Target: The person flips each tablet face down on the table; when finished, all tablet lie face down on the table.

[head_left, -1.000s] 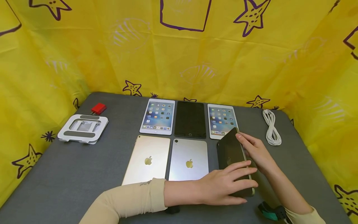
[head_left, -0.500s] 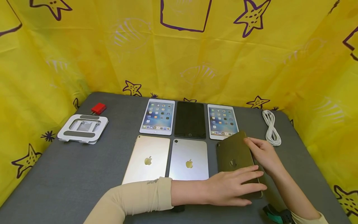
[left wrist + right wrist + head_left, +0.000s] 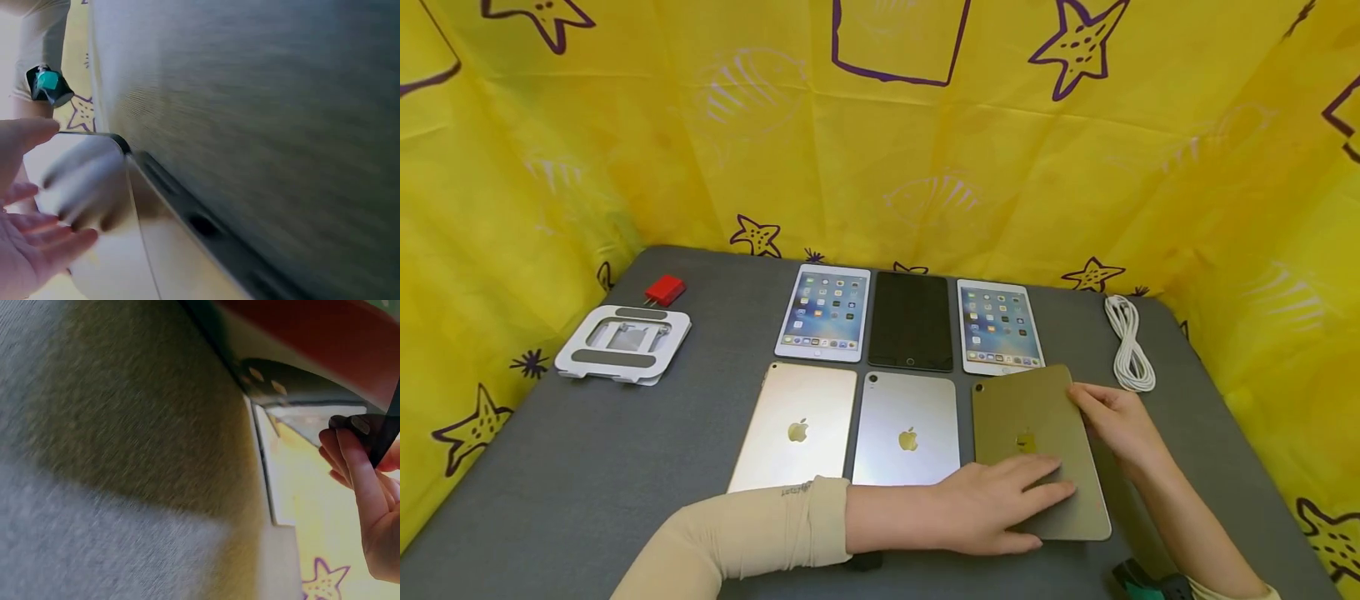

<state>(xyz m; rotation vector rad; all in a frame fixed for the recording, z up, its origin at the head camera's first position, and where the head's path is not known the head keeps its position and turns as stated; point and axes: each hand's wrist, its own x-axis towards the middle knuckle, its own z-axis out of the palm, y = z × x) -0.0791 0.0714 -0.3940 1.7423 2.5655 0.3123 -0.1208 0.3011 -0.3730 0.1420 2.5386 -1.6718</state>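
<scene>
At the near right of the grey surface (image 3: 625, 450), the left hand (image 3: 985, 507) spreads its fingers over the back of a tilted gold iPad (image 3: 1060, 425), contact hard to judge; the right hand (image 3: 1122, 427) pinches the tablet's far right corner. Leftward lies a silver iPad (image 3: 906, 417); farther, a black tablet (image 3: 910, 321) between two white iPads (image 3: 822, 312).

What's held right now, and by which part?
The darker gold tablet, pinched by the right hand at its right edge, near the far corner. Left hand, fingers extended, grips nothing.

The held tablet (image 3: 1045, 417) is olive-gold, the curtain (image 3: 865, 158) yellow with purple starfish (image 3: 1079, 47).
</scene>
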